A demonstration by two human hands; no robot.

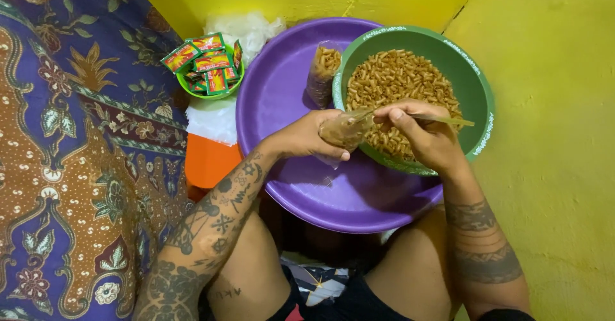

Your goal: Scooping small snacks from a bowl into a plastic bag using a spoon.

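Two hands meet over the green bowl point(477, 90) in my head view: my left hand point(311, 135) is wrapped around a small clear bag point(344, 129) of curly fried snacks, mouth held open, while my right hand point(423, 135) pinches a thin spoon point(448, 120) at its mouth. A glossy purple basin point(282, 97) sits beneath; a full bag point(320, 71) lies beside.
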